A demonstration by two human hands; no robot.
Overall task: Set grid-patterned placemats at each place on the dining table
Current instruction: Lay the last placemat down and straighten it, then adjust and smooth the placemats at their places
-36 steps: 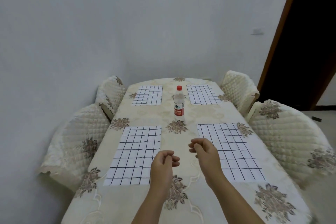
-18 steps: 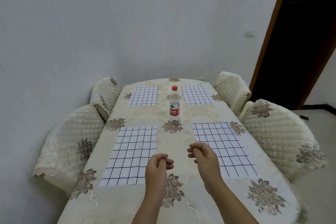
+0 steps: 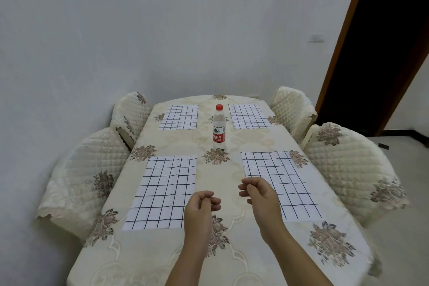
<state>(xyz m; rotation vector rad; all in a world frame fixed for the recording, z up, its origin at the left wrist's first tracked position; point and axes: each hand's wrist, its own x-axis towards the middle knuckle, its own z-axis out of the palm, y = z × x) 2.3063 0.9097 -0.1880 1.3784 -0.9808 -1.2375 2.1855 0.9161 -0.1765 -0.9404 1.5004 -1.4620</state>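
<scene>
Hovering as a second ago, you are holding your left hand (image 3: pixel 200 208) and right hand (image 3: pixel 261 196) above the counter (image 3: pixel 130 260) between the near mats (image 3: pixel 162 193), fingers (image 3: pixel 214 200) loosely curled, grasping nothing. With the far mats (image 3: pixel 180 116) also lying flat, all four places are looking set.
</scene>
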